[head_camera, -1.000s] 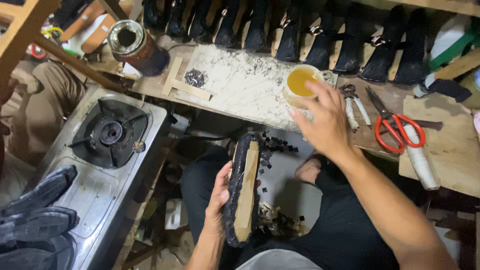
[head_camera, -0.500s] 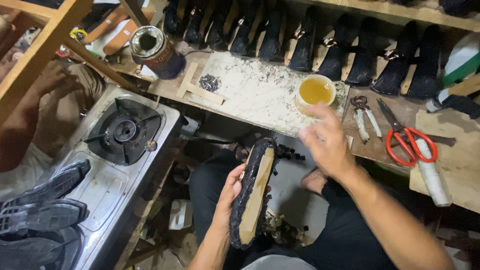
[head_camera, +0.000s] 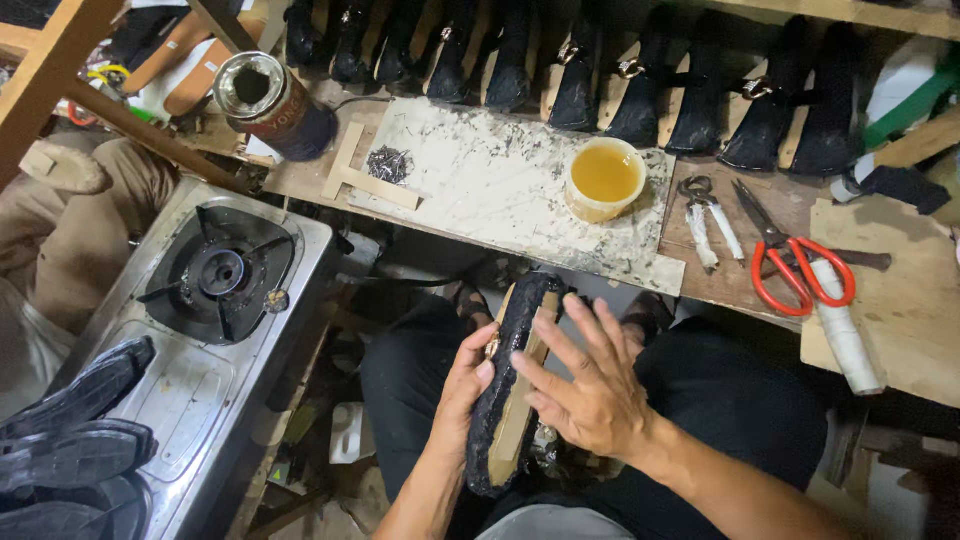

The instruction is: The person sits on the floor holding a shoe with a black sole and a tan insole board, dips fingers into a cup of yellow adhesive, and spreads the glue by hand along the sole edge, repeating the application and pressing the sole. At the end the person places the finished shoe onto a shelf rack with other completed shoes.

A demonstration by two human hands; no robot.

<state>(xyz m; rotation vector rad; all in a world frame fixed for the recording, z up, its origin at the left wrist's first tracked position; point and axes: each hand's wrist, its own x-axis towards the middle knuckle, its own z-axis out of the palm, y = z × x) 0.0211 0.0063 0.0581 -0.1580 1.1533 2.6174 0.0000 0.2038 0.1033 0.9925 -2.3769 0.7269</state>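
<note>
Shoe upper on a last: black, rough-edged material wrapped round a pale tan sole board, w/ frayed, dark margins. Sits over the lap, between both hands. Long axis runs near-vertical in view, top end tilted slightly right, toward the table edge; sole side faces up.

Left hand grips its left edge, thumb on the rim. Right hand lies flat on the sole side, fingers spread, not curled shut.

Lower end partly hidden by the hands & lap; toe vs heel hard to tell. Cup of yellow liquid sits beyond the right hand.
</note>
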